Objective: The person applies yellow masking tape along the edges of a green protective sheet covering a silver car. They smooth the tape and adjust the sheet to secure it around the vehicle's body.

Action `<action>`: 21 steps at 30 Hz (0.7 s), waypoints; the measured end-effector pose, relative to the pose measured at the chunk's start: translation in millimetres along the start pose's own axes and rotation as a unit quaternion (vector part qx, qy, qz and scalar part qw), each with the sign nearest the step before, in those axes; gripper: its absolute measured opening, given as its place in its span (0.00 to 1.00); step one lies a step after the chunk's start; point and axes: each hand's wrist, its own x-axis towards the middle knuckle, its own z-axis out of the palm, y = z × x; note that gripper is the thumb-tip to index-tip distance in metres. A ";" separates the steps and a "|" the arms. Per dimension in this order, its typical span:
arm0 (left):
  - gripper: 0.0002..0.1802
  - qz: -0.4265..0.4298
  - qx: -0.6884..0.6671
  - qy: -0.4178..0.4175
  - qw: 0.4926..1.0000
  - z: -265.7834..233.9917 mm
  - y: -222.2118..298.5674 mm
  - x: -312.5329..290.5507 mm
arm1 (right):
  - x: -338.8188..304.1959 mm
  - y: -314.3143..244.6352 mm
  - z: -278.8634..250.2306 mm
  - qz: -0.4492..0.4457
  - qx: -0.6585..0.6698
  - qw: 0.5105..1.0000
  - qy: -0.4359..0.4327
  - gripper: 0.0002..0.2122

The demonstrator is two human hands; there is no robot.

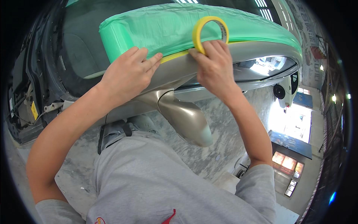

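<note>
A roll of yellow masking tape (197,33) stands upright in my right hand (216,69), its fingers closed round the roll's lower edge. My left hand (128,74) is by the lower end of a bunched fold of green masking film (156,30). Its fingers are mostly curled at the film, with the fingertips pressed at a strip of yellow tape (175,56); the thumb is hidden. That strip runs along the film's lower edge, on the car's silver-beige roof rail (173,71). The film lies over the roof side and the windshield's edge.
The side mirror (186,119) juts out below my hands, near my body. A side window (257,69) lies under the rail to the right. Engine bay parts (28,102) show at the left. A white car (287,91) stands farther off, on the grey floor (231,127).
</note>
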 end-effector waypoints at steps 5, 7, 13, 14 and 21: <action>0.24 -0.028 -0.032 0.032 0.999 6.1 3.7 -6.0 | 4.1 -39.6 30.0 -0.003 0.031 0.999 0.016 0.14; 0.23 -0.047 -0.049 0.072 0.995 7.9 5.1 -11.6 | 8.5 -53.7 41.9 -0.019 0.041 0.999 0.027 0.11; 0.22 -0.098 -0.072 0.206 0.971 16.4 1.3 -25.5 | 11.5 -68.0 48.0 -0.015 0.048 0.998 0.032 0.15; 0.22 -0.091 -0.085 0.215 0.969 18.3 -3.0 -28.6 | 12.4 -68.3 47.9 -0.018 0.042 0.999 0.029 0.17; 0.22 0.005 -0.113 0.152 0.982 8.9 -44.0 -82.0 | 16.0 -72.8 41.7 -0.013 0.020 1.000 -0.001 0.20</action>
